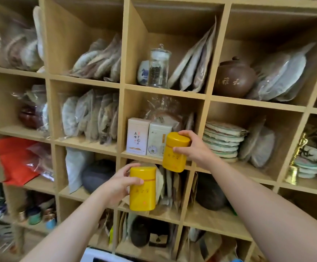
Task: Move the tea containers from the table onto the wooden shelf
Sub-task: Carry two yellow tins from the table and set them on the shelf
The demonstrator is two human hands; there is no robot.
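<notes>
Two yellow tea tins, both upright, both off the table and in front of the wooden shelf. Upper yellow tin gripped by right hand, fingers over the lid, thumb on the front face; held at the open front of the middle compartment, just beside a white tea box and a pale pink tea box standing inside. Lower yellow tin gripped by left hand, fingers behind the top, thumb across the front; held before the compartment below. Above, a glass jar; to the right, a brown clay teapot and stacked tea cakes.
</notes>
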